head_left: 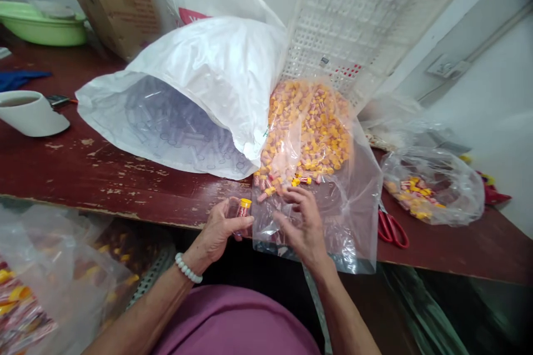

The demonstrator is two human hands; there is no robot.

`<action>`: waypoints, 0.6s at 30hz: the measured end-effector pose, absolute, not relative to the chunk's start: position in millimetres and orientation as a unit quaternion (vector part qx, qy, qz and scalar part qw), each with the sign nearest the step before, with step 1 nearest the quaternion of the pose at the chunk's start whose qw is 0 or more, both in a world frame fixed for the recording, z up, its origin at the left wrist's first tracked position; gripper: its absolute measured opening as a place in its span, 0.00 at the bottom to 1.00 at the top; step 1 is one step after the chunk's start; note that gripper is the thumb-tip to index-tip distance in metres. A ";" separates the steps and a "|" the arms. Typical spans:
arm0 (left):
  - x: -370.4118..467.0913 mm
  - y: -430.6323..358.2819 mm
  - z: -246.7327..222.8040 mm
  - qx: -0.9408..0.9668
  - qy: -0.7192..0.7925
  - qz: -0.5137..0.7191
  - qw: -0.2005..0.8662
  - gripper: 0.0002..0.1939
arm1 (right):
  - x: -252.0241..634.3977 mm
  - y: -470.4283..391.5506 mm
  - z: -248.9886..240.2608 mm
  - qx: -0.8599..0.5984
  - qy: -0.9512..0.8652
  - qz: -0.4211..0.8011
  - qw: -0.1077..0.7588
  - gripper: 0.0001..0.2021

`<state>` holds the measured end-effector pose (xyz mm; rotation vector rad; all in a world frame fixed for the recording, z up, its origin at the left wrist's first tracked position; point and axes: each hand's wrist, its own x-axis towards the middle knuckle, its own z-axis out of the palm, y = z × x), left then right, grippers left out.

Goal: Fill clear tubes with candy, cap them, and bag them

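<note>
My left hand, with a beaded bracelet at the wrist, grips a small yellow-capped tube upright at the table's front edge. Red shows inside or on the tube; which of the two I cannot tell. My right hand hovers over the mouth of a clear plastic bag, its fingers bent and apart with nothing visible in them. Just beyond its fingertips lie many small yellow-and-pink pieces, heaped in that bag, with a few loose at the opening. Left of them, a white sack gapes open, showing clear empty tubes.
Red-handled scissors and a smaller bag of yellow pieces lie at the right. A white plastic crate leans behind. At the left stand a white cup, a green basin and a cardboard box. Filled bags sit below the table.
</note>
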<state>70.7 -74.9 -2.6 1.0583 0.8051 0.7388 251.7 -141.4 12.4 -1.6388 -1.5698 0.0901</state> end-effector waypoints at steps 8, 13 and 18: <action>70.7 -76.6 -4.2 0.464 0.384 0.322 0.730 0.16 | 292.3 -100.2 -16.4 -0.707 -0.646 -0.009 0.288 0.10; 74.4 -73.1 -0.4 0.491 0.405 0.326 0.698 0.17 | 296.9 -97.7 -12.0 -0.717 -0.614 -0.012 0.329 0.10; 76.2 -71.5 6.8 0.603 0.395 0.334 0.608 0.12 | 287.4 -117.8 7.8 -0.719 -0.534 0.046 0.443 0.11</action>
